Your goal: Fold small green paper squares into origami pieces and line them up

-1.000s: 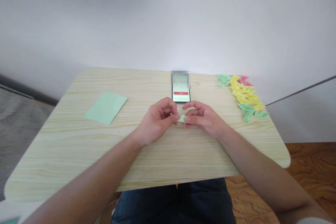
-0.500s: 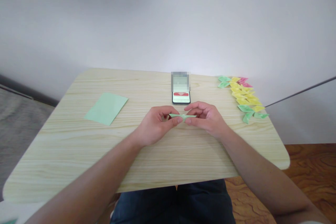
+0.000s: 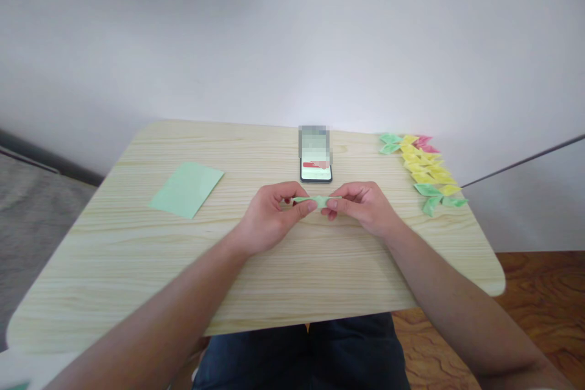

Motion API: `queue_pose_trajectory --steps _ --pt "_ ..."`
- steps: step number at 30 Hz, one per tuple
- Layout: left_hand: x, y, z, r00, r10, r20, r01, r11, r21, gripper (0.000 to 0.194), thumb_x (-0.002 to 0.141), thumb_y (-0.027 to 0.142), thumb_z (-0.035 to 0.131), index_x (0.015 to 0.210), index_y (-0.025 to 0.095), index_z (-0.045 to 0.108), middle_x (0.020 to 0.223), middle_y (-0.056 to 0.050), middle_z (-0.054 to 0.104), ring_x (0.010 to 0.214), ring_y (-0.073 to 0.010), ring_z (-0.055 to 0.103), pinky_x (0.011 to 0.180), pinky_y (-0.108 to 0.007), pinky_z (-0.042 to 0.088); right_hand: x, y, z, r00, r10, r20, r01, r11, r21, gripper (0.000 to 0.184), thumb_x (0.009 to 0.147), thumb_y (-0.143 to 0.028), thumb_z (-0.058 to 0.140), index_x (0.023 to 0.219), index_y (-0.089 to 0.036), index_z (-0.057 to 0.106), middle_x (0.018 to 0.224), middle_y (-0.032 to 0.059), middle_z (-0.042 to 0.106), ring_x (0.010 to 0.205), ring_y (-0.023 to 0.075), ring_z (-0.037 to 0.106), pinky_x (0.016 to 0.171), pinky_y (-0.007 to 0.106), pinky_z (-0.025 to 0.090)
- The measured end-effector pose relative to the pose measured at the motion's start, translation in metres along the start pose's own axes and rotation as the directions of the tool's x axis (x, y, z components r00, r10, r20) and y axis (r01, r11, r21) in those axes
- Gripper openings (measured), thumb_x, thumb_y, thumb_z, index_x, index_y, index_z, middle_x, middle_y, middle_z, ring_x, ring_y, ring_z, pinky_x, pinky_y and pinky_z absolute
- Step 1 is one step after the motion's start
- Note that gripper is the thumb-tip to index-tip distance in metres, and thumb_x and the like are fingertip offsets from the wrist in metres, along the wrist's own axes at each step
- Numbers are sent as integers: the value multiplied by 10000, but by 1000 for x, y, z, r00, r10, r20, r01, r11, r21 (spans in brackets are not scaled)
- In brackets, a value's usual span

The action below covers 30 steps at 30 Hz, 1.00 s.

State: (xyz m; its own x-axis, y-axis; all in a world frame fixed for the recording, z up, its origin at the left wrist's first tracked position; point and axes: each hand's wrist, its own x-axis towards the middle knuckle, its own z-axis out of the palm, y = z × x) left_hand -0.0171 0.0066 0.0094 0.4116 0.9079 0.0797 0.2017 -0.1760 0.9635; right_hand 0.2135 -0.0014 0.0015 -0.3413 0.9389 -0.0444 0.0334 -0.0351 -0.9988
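Note:
A small folded piece of green paper [image 3: 319, 201] is pinched between both of my hands just above the middle of the wooden table [image 3: 256, 268]. My left hand [image 3: 269, 219] grips its left end with thumb and fingers closed. On its right end, my right hand [image 3: 361, 208] is closed in a pinch. The paper looks like a narrow flat strip from this angle.
A phone [image 3: 315, 161] lies face up just beyond my hands. A flat green sheet [image 3: 186, 189] lies at the left. Several folded green, yellow and pink paper pieces [image 3: 425, 170] lie in a row along the right edge. A wall stands behind the table.
The green piece opened out into a longer thin shape half a second ago, and my right fingers have now closed in on it again. Both hands stayed in place.

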Motion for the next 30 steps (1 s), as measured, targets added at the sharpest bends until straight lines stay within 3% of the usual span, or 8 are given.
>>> queue_pose_trajectory --steps 8,16,22,30 --pt "-2 -5 2 980 140 -143 -114 978 176 170 863 313 735 770 175 700 774 -15 666 756 -153 592 707 -297 437 2 -1 1 998 -29 -59 31 999 29 236 839 -370 796 975 -178 810 854 68 801 719 162 730 717 299 601" --pt "-3 -6 3 959 237 -156 -187 942 281 161 883 305 711 780 182 692 774 -22 658 750 -160 592 687 -306 443 3 0 3 995 -36 -90 38 999 18 249 867 -400 765 996 -193 811 820 53 792 730 167 726 721 313 597" --pt "-3 -4 3 961 232 -151 -182 940 289 180 889 323 699 774 185 688 773 -28 665 753 -167 593 693 -309 445 3 2 2 996 -49 -72 49 999 -11 265 894 -422 735 1034 -206 797 852 48 789 771 170 726 757 321 597" --pt "-2 -3 2 984 123 -132 -90 968 233 250 896 399 695 786 175 700 771 -22 668 741 -155 584 676 -284 433 0 0 2 986 -115 -117 92 978 -187 267 945 -431 671 1045 -206 775 828 38 766 780 166 711 766 307 564"
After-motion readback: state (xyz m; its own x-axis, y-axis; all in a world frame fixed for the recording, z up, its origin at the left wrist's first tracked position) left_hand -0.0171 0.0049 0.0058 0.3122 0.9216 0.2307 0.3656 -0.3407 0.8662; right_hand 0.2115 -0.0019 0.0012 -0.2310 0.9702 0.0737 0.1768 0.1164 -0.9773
